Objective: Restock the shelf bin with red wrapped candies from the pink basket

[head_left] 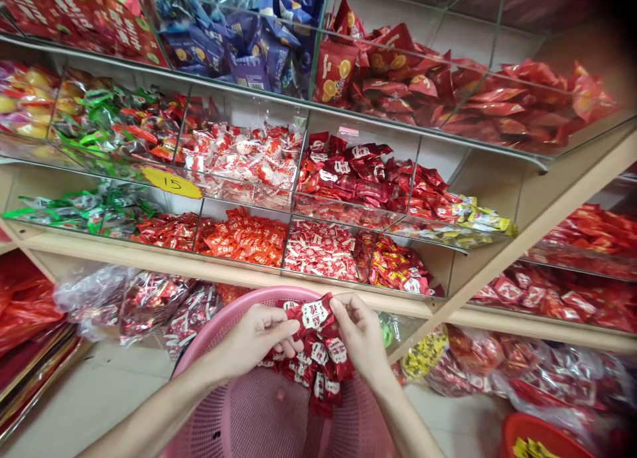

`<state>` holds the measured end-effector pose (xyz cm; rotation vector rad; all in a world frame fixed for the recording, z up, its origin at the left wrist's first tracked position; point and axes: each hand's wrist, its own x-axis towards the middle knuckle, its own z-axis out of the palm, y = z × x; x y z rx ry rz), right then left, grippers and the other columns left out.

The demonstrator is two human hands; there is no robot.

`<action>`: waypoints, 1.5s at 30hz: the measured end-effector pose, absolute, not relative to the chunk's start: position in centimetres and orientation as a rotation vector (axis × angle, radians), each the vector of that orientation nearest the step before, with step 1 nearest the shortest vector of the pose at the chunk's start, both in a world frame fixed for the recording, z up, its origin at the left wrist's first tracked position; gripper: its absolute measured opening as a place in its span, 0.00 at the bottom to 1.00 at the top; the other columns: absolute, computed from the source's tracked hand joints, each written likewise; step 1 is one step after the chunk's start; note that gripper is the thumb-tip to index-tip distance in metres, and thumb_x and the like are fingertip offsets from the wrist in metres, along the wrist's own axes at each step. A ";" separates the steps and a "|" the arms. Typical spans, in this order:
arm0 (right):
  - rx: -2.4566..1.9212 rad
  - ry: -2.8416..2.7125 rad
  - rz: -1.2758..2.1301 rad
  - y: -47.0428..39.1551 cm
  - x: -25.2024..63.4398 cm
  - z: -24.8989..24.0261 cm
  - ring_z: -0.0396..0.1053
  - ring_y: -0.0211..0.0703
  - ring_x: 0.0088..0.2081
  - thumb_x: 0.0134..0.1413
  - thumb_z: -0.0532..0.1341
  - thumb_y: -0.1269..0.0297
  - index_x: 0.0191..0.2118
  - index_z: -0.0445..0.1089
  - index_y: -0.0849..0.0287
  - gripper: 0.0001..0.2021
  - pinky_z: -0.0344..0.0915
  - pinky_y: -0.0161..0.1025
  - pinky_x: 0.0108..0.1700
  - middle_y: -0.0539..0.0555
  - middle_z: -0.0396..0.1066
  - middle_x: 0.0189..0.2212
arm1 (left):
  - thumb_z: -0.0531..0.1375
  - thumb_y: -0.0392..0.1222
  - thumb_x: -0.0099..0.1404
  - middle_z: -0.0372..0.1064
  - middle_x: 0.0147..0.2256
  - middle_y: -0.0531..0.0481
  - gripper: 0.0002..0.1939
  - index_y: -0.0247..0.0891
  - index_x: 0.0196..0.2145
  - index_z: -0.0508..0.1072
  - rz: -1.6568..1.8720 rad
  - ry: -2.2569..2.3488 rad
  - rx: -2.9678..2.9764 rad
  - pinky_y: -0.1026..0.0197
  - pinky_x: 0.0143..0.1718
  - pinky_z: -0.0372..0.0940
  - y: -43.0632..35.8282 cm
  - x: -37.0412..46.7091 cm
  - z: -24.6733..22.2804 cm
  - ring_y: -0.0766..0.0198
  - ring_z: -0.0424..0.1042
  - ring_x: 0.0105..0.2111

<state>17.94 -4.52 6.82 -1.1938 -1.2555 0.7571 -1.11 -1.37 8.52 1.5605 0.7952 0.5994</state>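
Observation:
A dark red candy packet (316,314) with a white label is stretched between my two hands, above a pink mesh basket (199,352). My left hand (263,338) pinches its left side, fingers curled. The packet's right corner is between the thumb and fingers of my right hand (357,325). Right below them, more dark red packets (326,385) lie in a pile toward the back of the basket. The basket's perforated inner surface shows in front of that pile.
Clear-walled shelves of wrapped candies (249,237) rise behind the basket, with a yellow "15" tag (172,182). Plastic bags of candy (149,305) lie beneath. A red tub (517,431) stands at lower right.

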 end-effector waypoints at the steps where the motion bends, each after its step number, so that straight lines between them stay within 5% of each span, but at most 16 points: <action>1: -1.187 -1.223 0.784 -4.5 17.9 6.8 0.56 0.34 0.25 0.54 0.58 0.56 0.30 0.67 0.60 0.11 0.55 0.32 0.28 0.47 0.62 0.22 | 0.55 0.52 0.61 0.74 0.25 0.51 0.17 0.35 0.27 0.73 0.605 0.802 1.541 0.64 0.29 0.63 -1.5 -1.1 8.6 0.67 0.70 0.25; 14: -1.162 -1.078 0.899 -5.5 17.3 6.8 0.57 0.33 0.25 0.52 0.59 0.54 0.30 0.66 0.60 0.13 0.56 0.32 0.27 0.47 0.63 0.23 | 0.56 0.52 0.61 0.74 0.27 0.50 0.17 0.35 0.27 0.73 0.616 0.816 1.573 0.62 0.31 0.62 -1.9 -0.9 8.4 0.66 0.69 0.27; 19: -1.177 -1.148 0.856 -5.3 17.3 6.9 0.58 0.35 0.26 0.54 0.58 0.55 0.30 0.66 0.59 0.12 0.57 0.33 0.29 0.47 0.64 0.23 | 0.61 0.48 0.56 0.71 0.31 0.53 0.14 0.38 0.38 0.71 0.698 0.788 1.546 0.62 0.33 0.61 -1.3 -0.5 8.9 0.66 0.68 0.30; 25: -1.169 -1.314 0.781 -4.6 17.6 8.2 0.59 0.36 0.27 0.54 0.57 0.56 0.31 0.67 0.60 0.11 0.58 0.34 0.31 0.49 0.65 0.25 | 0.63 0.47 0.53 0.65 0.21 0.57 0.12 0.35 0.24 0.69 0.790 0.858 1.589 0.66 0.26 0.56 -0.2 0.3 9.9 0.71 0.61 0.22; 31: -1.067 -1.130 0.973 -3.7 17.5 9.3 0.60 0.34 0.26 0.54 0.58 0.54 0.32 0.66 0.59 0.12 0.61 0.32 0.30 0.47 0.63 0.24 | 0.60 0.49 0.57 0.65 0.21 0.56 0.13 0.34 0.26 0.70 0.821 0.864 1.529 0.68 0.23 0.57 0.2 0.1 10.6 0.73 0.61 0.20; 36: -0.928 -0.923 1.338 -3.7 16.0 9.1 0.67 0.36 0.33 0.50 0.60 0.54 0.36 0.67 0.57 0.12 0.65 0.33 0.33 0.49 0.69 0.32 | 0.60 0.48 0.57 0.70 0.30 0.52 0.12 0.35 0.31 0.72 0.917 0.833 1.390 0.65 0.30 0.65 0.2 0.8 10.1 0.69 0.67 0.27; 41: -0.956 -0.932 1.426 -3.9 16.9 8.1 0.69 0.35 0.31 0.49 0.62 0.54 0.42 0.67 0.56 0.16 0.67 0.32 0.31 0.51 0.71 0.35 | 0.53 0.48 0.63 0.72 0.27 0.49 0.15 0.34 0.31 0.73 0.804 0.872 1.715 0.59 0.35 0.67 0.6 0.4 9.5 0.64 0.70 0.28; 45: -1.137 -1.099 1.542 -4.8 18.6 6.9 0.66 0.32 0.26 0.48 0.63 0.54 0.37 0.70 0.58 0.14 0.63 0.29 0.25 0.49 0.70 0.30 | 0.53 0.39 0.63 0.64 0.52 0.47 0.20 0.43 0.53 0.64 0.798 0.754 2.275 0.52 0.54 0.55 0.3 -1.1 9.2 0.57 0.62 0.52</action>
